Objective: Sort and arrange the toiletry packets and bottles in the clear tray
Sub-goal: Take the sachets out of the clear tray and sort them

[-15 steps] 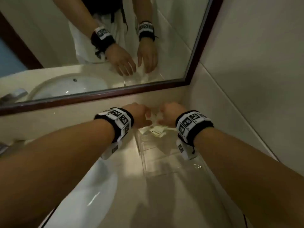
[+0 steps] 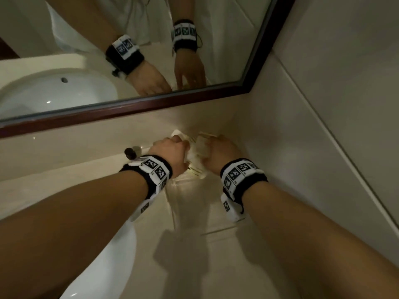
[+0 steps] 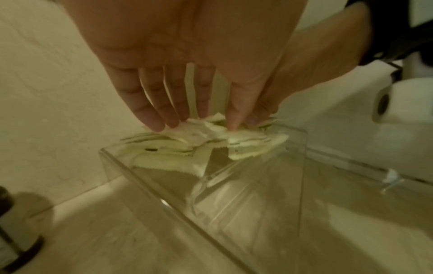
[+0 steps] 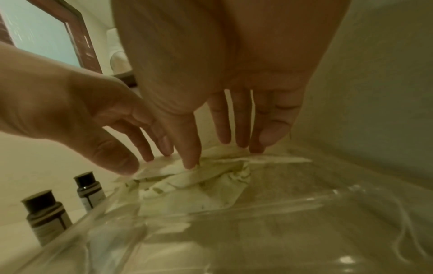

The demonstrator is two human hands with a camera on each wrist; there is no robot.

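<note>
Two dark-capped bottles (image 4: 44, 213) stood upright left of the clear tray (image 3: 150, 185). The left hand (image 3: 187, 61) and right hand (image 4: 225, 77), fingers straight, pressed the white packets (image 3: 211, 135) lying flat at the tray's far end; their long axis was unclear.

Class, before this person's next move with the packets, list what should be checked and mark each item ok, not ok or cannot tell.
1. Packets inside the clear tray: ok, piled at its far end.
2. Packets neatly stacked: not ok, crumpled and overlapping.
3. Left hand on the pile: ok, straight fingers touching.
4. Right hand on the pile: ok, fingertips touching.
5. Bottles in the tray: not ok, two stand outside, left of it.
6. Number of packets: cannot tell.
</note>
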